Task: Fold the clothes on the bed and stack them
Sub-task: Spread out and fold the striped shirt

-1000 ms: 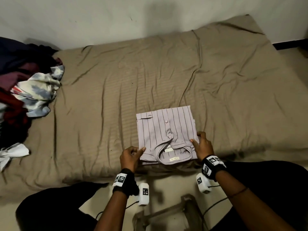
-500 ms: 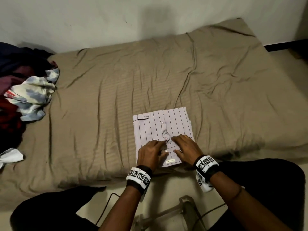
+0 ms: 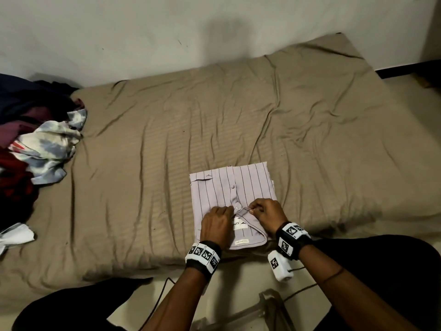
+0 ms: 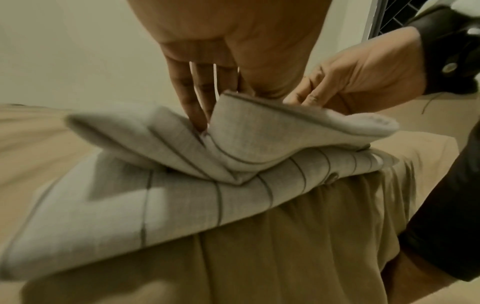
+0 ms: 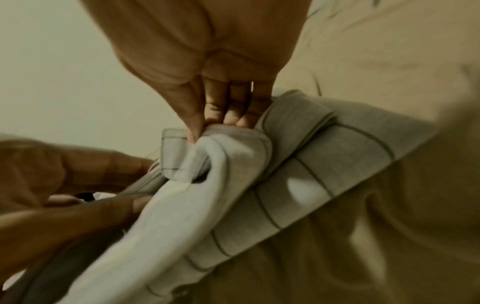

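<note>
While the right hand (image 3: 268,215) pinches the collar (image 5: 233,144) of the folded striped shirt (image 3: 229,187) between thumb and curled fingertips, the left hand (image 3: 216,223) rests on the opposite side of the same collar, fingers extended downward into the fabric near the top button; the left wrist view shows these fingers (image 4: 189,98) straight and close together, tips pressed into the fold beside the collar. Both hands meet at the collar opening, just beside each other. The shirt lies flat as a compact rectangle on the near edge of the bed (image 3: 310,139), collar toward the person, pocket at its far left corner. An unfolded pile of clothes (image 3: 35,139) occupies the bed's left end, well apart from the shirt.
</note>
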{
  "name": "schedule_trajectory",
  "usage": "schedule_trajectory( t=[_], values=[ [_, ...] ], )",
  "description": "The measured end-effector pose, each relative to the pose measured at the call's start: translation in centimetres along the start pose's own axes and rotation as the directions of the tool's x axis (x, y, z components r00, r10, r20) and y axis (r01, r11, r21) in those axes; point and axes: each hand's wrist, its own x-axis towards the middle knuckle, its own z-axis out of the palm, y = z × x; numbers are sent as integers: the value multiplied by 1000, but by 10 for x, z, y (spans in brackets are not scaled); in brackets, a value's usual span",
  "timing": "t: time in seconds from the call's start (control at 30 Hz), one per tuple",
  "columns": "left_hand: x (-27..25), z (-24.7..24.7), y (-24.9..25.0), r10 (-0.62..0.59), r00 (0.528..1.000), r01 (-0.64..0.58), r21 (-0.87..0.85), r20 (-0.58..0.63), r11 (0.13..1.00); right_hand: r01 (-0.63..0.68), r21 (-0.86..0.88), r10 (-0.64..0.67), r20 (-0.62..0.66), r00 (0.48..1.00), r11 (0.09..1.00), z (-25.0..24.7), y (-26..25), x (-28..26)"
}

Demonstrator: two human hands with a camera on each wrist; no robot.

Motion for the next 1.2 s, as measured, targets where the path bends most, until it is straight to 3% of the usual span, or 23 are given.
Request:
schedule_trajectory(
  t=[0.17, 0.33, 0.43, 0.63, 0.7, 0.77, 0.8, 0.87, 0.9, 0.93, 1.03, 1.13, 1.2],
  values=[
    [1, -15, 22, 48, 983, -79, -169, -179, 982, -200, 244, 197, 37, 980, 949, 0, 0, 8],
    [19, -18, 19, 102, 993, -97, -84, 56, 992, -275, 420, 243, 129, 961, 865, -7, -1, 2],
    [26, -18, 14, 120, 991, -115, -76, 65, 991, -316, 500, 263, 175, 949, 806, -13, -2, 0],
    [27, -16, 12, 330, 938, -336, 42, 108, 941, -410, 554, 320, 256, 912, 725, -23, -11, -4],
    [27, -13, 9, 324, 937, -334, 61, 133, 941, -341, 446, 285, 190, 940, 827, -22, -19, -13],
    [27, -9, 8, 315, 940, -325, 62, 132, 944, -157, 63, 153, 60, 986, 986, -19, -26, -24],
    [27, -9, 9, 321, 938, -330, 62, 129, 942, -46, -177, 47, 2, 999, 983, -15, -28, -31],
    [27, -9, 14, 344, 929, -356, 77, 135, 931, 116, -517, -138, -3, 990, 848, -5, -34, -43],
    [27, -9, 17, 347, 927, -361, 88, 145, 928, 137, -617, -156, 23, 987, 775, 1, -37, -46],
    [27, -10, 19, 334, 927, -352, 89, 169, 932, 139, -690, -160, 34, 987, 710, 3, -44, -47],
    [18, -13, 17, 182, 962, -200, 74, 204, 977, 119, -753, -35, 126, 991, 647, 0, -57, -42],
    [7, -15, 7, 41, 978, -49, 36, 204, 998, 110, -733, -45, 108, 993, 671, 0, -57, -46],
    [-1, -15, 1, 30, 981, -28, -15, 192, 1000, 112, -722, -40, 116, 992, 682, 6, -50, -47]
  ],
)
